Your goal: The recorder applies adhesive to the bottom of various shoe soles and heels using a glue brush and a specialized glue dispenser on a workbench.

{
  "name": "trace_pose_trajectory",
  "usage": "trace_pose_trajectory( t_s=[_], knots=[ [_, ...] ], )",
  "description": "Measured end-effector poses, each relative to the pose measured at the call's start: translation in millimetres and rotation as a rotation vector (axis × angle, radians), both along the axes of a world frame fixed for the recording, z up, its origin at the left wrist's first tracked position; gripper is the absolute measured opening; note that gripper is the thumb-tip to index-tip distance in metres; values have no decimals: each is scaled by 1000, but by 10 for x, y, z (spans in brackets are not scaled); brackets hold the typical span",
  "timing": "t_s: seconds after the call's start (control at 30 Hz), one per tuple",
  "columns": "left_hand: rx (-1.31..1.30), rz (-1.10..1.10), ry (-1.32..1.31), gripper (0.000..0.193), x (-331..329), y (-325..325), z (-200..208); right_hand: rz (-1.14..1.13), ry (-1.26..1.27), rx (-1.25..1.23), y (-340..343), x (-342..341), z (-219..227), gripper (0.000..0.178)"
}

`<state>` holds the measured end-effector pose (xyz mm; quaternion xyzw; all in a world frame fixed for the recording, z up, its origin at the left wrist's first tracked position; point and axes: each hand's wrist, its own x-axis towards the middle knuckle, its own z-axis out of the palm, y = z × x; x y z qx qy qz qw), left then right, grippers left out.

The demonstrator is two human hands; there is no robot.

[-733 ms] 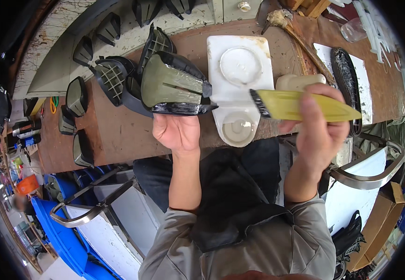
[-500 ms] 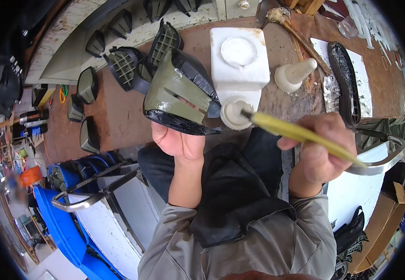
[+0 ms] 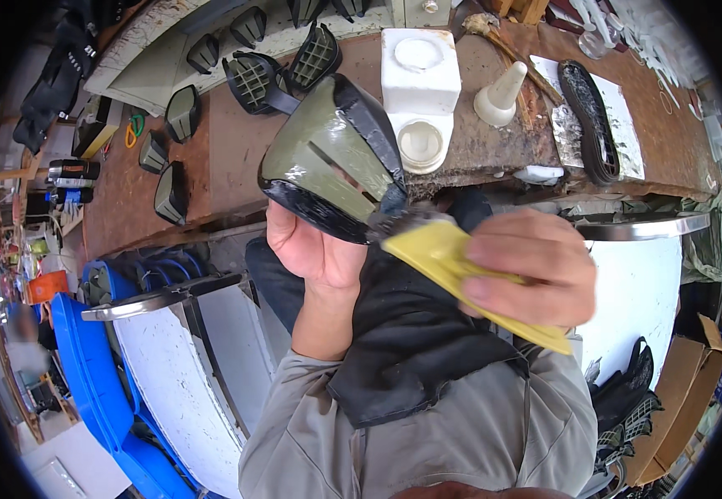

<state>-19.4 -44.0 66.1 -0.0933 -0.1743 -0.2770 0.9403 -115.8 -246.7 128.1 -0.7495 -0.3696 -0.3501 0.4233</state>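
Olive and black, the moulded piece [image 3: 319, 162] sits just above my left fingers [image 3: 279, 224], which hold it, partly hidden behind it; with my right fingers [image 3: 502, 252] I grip the yellow brush [image 3: 429, 254], its blurred bristles [image 3: 407, 219] at the piece's corner nearest them.

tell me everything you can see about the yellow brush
The brush has a broad yellow handle, apparently plastic, that narrows toward its lower-right end. Its dark bristles, blurred here, are at the upper-left end. The right hand grips the handle, hiding part of it. The brush slants above the person's lap, with its bristles at the lower-right tip of the olive-and-black piece, which they appear to touch.
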Motion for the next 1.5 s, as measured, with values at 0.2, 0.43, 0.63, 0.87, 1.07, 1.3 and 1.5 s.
trace_pose_trajectory(
  t_s=[0.2, 0.43, 0.63, 0.87, 1.07, 1.3, 1.5],
  knots=[
    [177, 148, -97, 50, -203, 303, -13, 27, 208, 466, 102, -275, 139, 23],
    [251, 121, -243, 57, -565, 498, -122, 27, 165, 394, 345, -83, 204, 23],
    [198, 108, -38, 46, -733, 581, 32, 85, -62, -24, 609, -152, 105, 31],
    [168, 64, -30, 44, -729, 594, 84, 260, 91, 100, 575, -350, 58, 23],
    [568, 119, -299, 60, -888, 674, 60, -37, 271, 205, 561, -131, 377, 16],
    [632, 277, -327, 53, -910, 889, -55, 118, 52, 93, 658, -10, 273, 21],
    [585, 309, -367, 50, -755, 1182, -192, 75, 294, 319, 465, -303, -12, 25]
  ],
)
